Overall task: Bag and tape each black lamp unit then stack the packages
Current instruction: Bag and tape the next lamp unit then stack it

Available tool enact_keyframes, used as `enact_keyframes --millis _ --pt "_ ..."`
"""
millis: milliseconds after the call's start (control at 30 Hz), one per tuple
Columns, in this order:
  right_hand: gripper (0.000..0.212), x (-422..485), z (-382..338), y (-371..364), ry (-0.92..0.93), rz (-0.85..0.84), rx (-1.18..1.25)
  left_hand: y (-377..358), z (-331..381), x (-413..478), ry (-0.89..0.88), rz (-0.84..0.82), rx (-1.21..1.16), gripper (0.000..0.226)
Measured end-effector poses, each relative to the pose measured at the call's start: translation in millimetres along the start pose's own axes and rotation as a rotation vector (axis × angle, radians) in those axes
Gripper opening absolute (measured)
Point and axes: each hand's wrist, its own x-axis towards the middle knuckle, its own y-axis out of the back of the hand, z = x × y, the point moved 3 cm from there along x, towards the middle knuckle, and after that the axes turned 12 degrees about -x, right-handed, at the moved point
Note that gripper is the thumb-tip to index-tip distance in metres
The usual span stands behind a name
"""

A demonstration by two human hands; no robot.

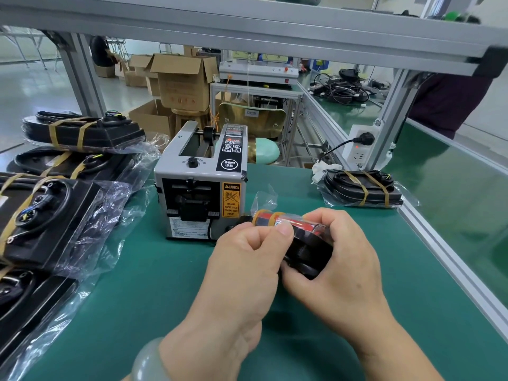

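Both of your hands held one bagged lamp [308, 248] just above the green table [154, 298], at 5 o'clock from the dispenser [200, 188] and close to its front. Your left hand [247, 254] was curled, its thumb and forefinger pinching the film along the lamp's upper edge. Your right hand [341, 259] wrapped the lamp's 3 o'clock end, fingers curled over the top. Two tan tape bands [264, 217] ringed the lamp's 9 o'clock end, where a red strip showed through the film. The loose bag end [265, 196] stood up beside them. Taped packages [82, 133] lay overlapping along the table's 9 o'clock edge. A single package [362, 188] lay at 2 o'clock, well apart from your hands. A pale bracelet [148, 361] circled your left wrist. A socket [360, 145] with a black plug hung on the frame post at 1 o'clock.
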Motion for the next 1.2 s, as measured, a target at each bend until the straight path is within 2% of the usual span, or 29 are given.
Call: enact_keyframes --millis 367,1200 --pt "0.050 -0.4 0.6 0.1 -0.016 -0.009 0.000 -2.0 1.7 -1.9 -0.008 -0.032 -0.022 0.032" --pt "0.051 0.1 0.4 0.5 -0.004 0.007 -0.019 -1.7 -6.6 5.9 -0.051 0.104 0.063 0.023"
